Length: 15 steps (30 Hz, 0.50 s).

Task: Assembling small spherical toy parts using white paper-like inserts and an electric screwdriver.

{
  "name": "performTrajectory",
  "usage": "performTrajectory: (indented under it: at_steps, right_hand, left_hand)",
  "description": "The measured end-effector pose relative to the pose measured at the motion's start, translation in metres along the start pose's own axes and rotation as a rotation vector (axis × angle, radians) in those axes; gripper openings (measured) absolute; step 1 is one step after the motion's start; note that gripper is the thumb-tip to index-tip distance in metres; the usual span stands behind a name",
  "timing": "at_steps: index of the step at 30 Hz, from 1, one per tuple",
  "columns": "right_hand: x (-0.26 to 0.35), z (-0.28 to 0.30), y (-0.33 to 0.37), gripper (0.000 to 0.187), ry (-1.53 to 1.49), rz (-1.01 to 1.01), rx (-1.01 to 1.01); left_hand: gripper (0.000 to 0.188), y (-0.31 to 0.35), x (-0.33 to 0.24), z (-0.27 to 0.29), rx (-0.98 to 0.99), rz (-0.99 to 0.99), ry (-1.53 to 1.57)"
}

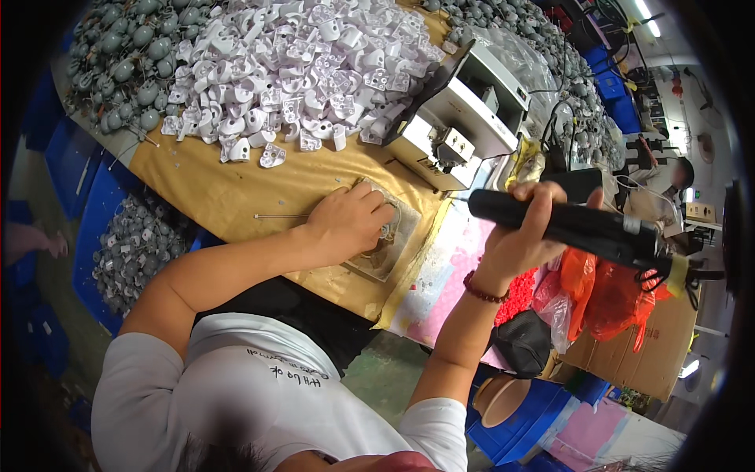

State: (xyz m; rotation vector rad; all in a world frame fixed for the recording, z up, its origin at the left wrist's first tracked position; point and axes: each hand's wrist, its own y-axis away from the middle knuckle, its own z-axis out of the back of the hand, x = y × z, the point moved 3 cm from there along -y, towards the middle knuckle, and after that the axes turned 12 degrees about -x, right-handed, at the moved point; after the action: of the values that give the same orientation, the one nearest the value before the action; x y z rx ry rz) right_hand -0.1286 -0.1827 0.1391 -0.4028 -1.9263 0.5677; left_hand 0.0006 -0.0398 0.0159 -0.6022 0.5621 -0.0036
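My left hand (348,220) lies fingers-down on a small part on a worn pad (393,250) set on the brown-papered bench (212,185); the part is mostly hidden under the fingers. A thin wire (279,216) runs left from under that hand. My right hand (525,236) is raised over the bench's right edge and grips a black electric screwdriver (586,226), its body lying almost level with the tip pointing left. A cable leaves its rear end at the right.
A big heap of white plastic housings (303,63) fills the back of the bench, grey round parts (126,59) beside it. A white machine (464,118) stands behind the pad. Blue bins (118,236) sit left, orange bags (609,295) right. Another person (668,177) sits far right.
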Motion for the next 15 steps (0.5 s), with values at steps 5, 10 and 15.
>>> performTrajectory:
  at_steps: [5, 10, 15]
  right_hand:
    - [-0.032, -0.033, -0.027, 0.066, 0.023, -0.003, 0.045]
    - [-0.072, -0.043, -0.040, 0.033, 0.144, -0.169, 0.087]
    - [-0.050, -0.037, 0.003, 0.028, 0.109, -0.367, 0.104]
  left_hand:
    - [0.030, 0.000, -0.002, -0.004, 0.012, 0.020, -0.004]
    - [0.027, 0.001, 0.000, -0.004, 0.051, 0.012, -0.013]
    - [0.024, 0.002, 0.001, -0.002, 0.009, 0.031, 0.005]
